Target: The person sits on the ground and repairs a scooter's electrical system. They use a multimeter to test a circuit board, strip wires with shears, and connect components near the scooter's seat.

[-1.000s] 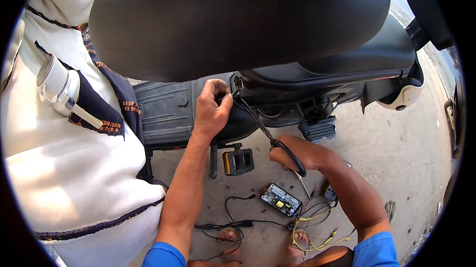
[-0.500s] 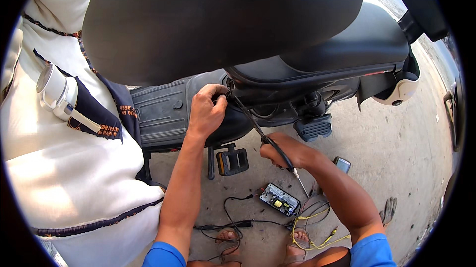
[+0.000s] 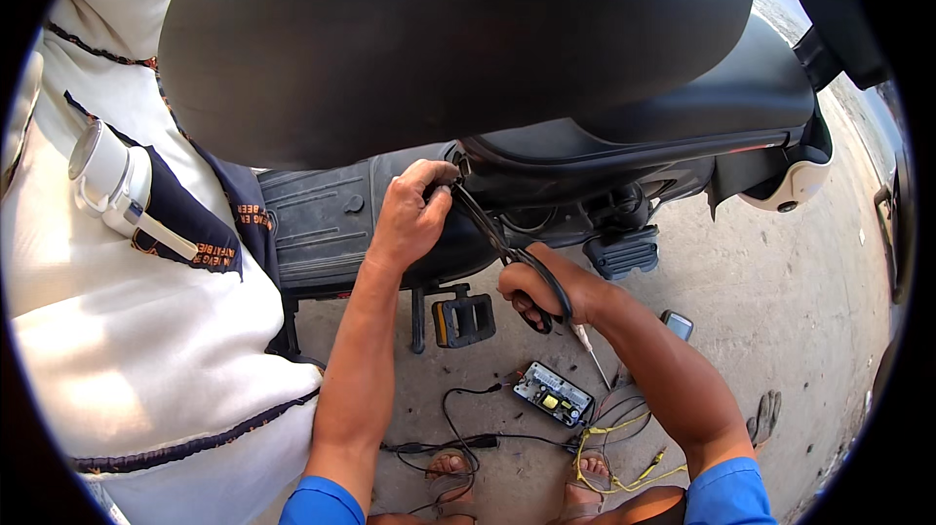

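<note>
My right hand (image 3: 546, 286) grips the loop handles of long black scissors (image 3: 480, 220). Their blades run up and left to a small dark gap in the scooter's side panel (image 3: 585, 174). At that gap, the thumb and fingers of my left hand (image 3: 414, 213) are pinched together, close to the blade tips. What they pinch is too small and dark to make out. The scooter's black padded seat (image 3: 439, 47) rises over both hands.
On the concrete below lie an opened charger circuit board (image 3: 553, 394), black and yellow cables (image 3: 648, 466), a screwdriver (image 3: 595, 357), a handheld device (image 3: 677, 324) and a grey glove (image 3: 764, 418). A pedal (image 3: 463, 320) juts out under the footboard. At left, a white cover (image 3: 175, 359) carries a white bottle (image 3: 112, 179).
The scissors' handles have spread apart, and my right hand has shifted slightly left and up. My left hand keeps its pinch at nearly the same place.
</note>
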Motion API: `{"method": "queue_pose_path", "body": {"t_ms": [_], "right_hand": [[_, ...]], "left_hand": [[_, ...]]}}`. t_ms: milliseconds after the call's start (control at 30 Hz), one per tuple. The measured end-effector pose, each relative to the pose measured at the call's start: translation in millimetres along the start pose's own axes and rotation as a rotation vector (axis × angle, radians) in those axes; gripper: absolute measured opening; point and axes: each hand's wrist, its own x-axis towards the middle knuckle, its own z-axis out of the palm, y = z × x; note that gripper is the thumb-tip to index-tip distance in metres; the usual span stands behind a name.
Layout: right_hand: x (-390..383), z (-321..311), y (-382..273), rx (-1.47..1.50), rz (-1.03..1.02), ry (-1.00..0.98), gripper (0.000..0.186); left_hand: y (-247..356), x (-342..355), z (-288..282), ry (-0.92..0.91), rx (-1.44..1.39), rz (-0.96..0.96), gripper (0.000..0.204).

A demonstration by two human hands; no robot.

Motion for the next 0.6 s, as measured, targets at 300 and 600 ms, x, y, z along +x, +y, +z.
{"method": "queue_pose_path", "body": {"t_ms": [300, 600], "right_hand": [[10, 3, -5, 0.114, 0.009, 0.042, 0.027], [19, 1, -12, 0.153, 0.051, 0.025, 0.030]], "left_hand": [[1, 3, -1, -0.026, 0.027, -0.019, 0.024], [5, 2, -2, -0.047, 0.077, -0.002, 0.027]]}}
